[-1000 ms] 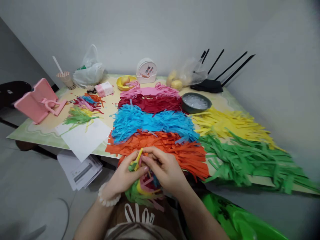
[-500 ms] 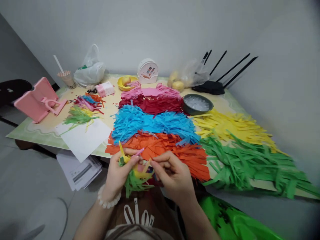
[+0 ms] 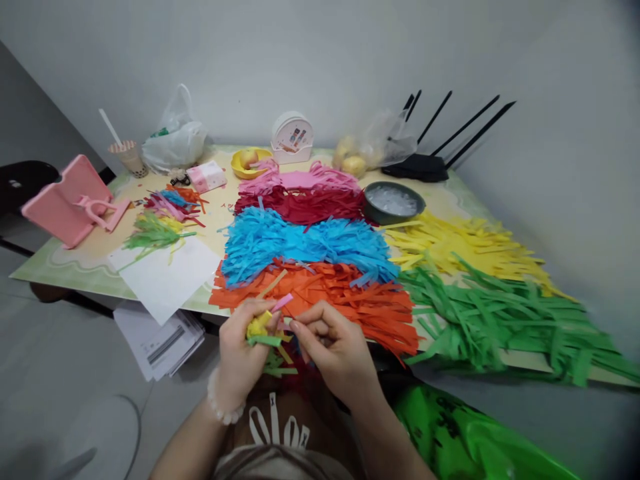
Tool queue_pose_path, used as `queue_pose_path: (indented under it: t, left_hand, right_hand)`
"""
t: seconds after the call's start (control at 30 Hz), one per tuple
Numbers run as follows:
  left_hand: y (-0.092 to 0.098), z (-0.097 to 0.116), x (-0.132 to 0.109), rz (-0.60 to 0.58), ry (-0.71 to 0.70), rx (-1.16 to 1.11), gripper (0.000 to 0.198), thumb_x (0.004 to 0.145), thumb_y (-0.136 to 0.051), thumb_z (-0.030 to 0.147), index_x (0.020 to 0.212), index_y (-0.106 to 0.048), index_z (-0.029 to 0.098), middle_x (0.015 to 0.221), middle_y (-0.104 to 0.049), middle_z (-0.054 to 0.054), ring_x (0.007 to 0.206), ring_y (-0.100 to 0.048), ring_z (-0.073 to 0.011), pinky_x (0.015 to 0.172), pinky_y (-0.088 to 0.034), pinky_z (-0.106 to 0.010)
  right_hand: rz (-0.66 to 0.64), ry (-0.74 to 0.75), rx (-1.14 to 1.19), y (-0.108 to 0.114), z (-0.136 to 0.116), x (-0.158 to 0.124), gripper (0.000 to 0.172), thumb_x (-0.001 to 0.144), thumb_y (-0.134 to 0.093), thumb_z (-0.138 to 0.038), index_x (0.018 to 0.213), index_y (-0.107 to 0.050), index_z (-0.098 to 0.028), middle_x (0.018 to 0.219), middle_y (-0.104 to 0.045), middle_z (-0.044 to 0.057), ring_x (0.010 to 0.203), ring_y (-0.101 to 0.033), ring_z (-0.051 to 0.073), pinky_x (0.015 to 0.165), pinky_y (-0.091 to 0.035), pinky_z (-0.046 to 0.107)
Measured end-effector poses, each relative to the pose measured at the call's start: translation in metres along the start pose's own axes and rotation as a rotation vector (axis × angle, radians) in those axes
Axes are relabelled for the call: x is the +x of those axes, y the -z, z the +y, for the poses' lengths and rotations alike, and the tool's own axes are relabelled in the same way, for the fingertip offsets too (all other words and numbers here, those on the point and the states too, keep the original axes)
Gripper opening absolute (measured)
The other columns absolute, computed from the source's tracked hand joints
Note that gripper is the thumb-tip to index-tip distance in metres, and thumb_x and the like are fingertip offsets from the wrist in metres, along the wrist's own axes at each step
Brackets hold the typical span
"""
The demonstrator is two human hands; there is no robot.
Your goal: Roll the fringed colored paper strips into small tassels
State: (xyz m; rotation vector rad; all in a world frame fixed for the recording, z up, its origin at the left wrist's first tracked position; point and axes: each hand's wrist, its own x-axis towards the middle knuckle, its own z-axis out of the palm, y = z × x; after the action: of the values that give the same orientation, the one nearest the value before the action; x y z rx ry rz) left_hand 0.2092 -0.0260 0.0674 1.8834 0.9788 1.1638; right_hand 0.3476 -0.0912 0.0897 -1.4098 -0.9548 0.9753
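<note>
My left hand [image 3: 239,347] is closed around a bunch of fringed tissue paper [image 3: 259,325], with yellow, green and pink strips poking out between the fingers. Close beside it, my right hand [image 3: 337,347] pinches thumb and forefinger together on what looks like a thin pale pink strip [image 3: 289,325] of the bunch. Both hands are above my lap at the table's front edge. Just beyond them lies orange fringed paper [image 3: 320,297], followed by blue [image 3: 305,243], dark red [image 3: 300,207] and pink [image 3: 313,181] layers. The lower part of the bunch is partly hidden.
Yellow [image 3: 465,247] and green fringed paper [image 3: 505,327] spread to the right. A dark bowl [image 3: 373,212] stands behind them. At left are a finished-looking tassel [image 3: 155,232], white paper [image 3: 173,280], a pink stand [image 3: 70,203] and a drink cup [image 3: 129,160].
My left hand has turned, its back now facing up more, and the bunch has turned with it. My right hand stays pinched near it. The view has shifted slightly.
</note>
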Motion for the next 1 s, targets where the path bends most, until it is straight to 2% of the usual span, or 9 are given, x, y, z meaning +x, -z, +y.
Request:
queue_pose_path:
  t: [0.2,0.33,0.47,0.53,0.6,0.73,0.8,0.9,1.0]
  left_hand:
    - [0.0,-0.006,-0.003,-0.024,-0.213,0.195,0.025,0.085,-0.058,0.009,0.103,-0.069,0.021,0.097,-0.074,-0.007,0.092,-0.069,-0.0209,0.083,-0.053,-0.032]
    - [0.0,-0.002,-0.001,-0.062,-0.297,0.241,0.032,0.081,-0.053,0.003,0.103,-0.068,0.021,0.095,-0.075,-0.007,0.089,-0.07,-0.0205,0.081,-0.054,-0.031]
    - [0.0,-0.005,-0.002,-0.066,-0.347,0.235,0.035,0.079,-0.053,0.0,0.104,-0.066,0.02,0.094,-0.074,-0.007,0.09,-0.069,-0.0203,0.081,-0.054,-0.031]
    - [-0.001,-0.009,-0.004,-0.088,-0.376,0.218,0.037,0.079,-0.054,0.0,0.107,-0.066,0.021,0.096,-0.074,-0.007,0.093,-0.069,-0.0209,0.083,-0.054,-0.032]
    - [-0.001,-0.013,-0.006,-0.1,-0.366,0.182,0.035,0.08,-0.057,0.002,0.108,-0.066,0.021,0.097,-0.074,-0.007,0.093,-0.068,-0.021,0.084,-0.053,-0.032]
    - [-0.002,-0.019,-0.008,-0.069,-0.225,0.108,0.025,0.084,-0.061,0.007,0.103,-0.067,0.022,0.098,-0.073,-0.007,0.091,-0.068,-0.0198,0.083,-0.052,-0.031]
    - [-0.001,-0.019,-0.008,-0.11,-0.256,0.083,0.026,0.084,-0.06,0.006,0.104,-0.068,0.022,0.097,-0.074,-0.007,0.092,-0.068,-0.0205,0.084,-0.052,-0.032]
    - [-0.002,-0.017,-0.006,-0.2,-0.355,0.05,0.029,0.082,-0.061,0.004,0.104,-0.069,0.021,0.096,-0.074,-0.007,0.092,-0.068,-0.0204,0.085,-0.051,-0.032]
    - [-0.004,-0.014,-0.006,-0.228,-0.307,-0.001,0.025,0.083,-0.061,0.005,0.1,-0.07,0.02,0.092,-0.075,-0.006,0.089,-0.069,-0.0191,0.084,-0.051,-0.03]
  right_hand:
    - [-0.108,-0.108,0.201,0.004,0.002,0.008,0.041,0.077,-0.072,-0.054,0.07,-0.049,-0.02,0.039,-0.048,-0.008,0.032,-0.032,0.004,0.035,-0.023,0.017]
    - [-0.085,-0.136,0.233,0.007,0.007,0.013,0.046,0.073,-0.073,-0.059,0.071,-0.05,-0.02,0.039,-0.051,-0.007,0.03,-0.031,0.004,0.033,-0.021,0.016]
    - [-0.051,-0.131,0.241,0.008,0.012,0.015,0.038,0.076,-0.075,-0.05,0.088,-0.057,-0.019,0.045,-0.058,-0.008,0.033,-0.042,0.006,0.036,-0.033,0.017]
    - [-0.067,-0.134,0.26,0.008,0.013,0.016,0.043,0.074,-0.077,-0.045,0.103,-0.059,-0.019,0.049,-0.061,-0.008,0.038,-0.051,0.009,0.042,-0.042,0.019]
    - [-0.12,-0.155,0.249,0.009,0.013,0.017,0.044,0.073,-0.077,-0.042,0.106,-0.062,-0.017,0.05,-0.061,-0.007,0.041,-0.055,0.01,0.044,-0.046,0.021]
    - [-0.177,-0.191,0.173,0.014,0.012,0.017,0.04,0.078,-0.072,-0.038,0.109,-0.064,-0.014,0.047,-0.059,-0.008,0.037,-0.052,0.009,0.04,-0.041,0.02]
    - [-0.2,-0.197,0.185,0.016,0.011,0.017,0.044,0.078,-0.072,-0.038,0.115,-0.063,-0.014,0.046,-0.058,-0.009,0.036,-0.051,0.009,0.039,-0.04,0.02]
    - [-0.229,-0.178,0.261,0.018,0.013,0.019,0.036,0.076,-0.075,-0.041,0.1,-0.066,-0.015,0.046,-0.06,-0.007,0.037,-0.053,0.01,0.04,-0.041,0.02]
    - [-0.206,-0.13,0.297,0.017,0.018,0.022,0.03,0.075,-0.078,-0.042,0.077,-0.065,-0.016,0.051,-0.063,-0.003,0.039,-0.054,0.008,0.041,-0.043,0.019]
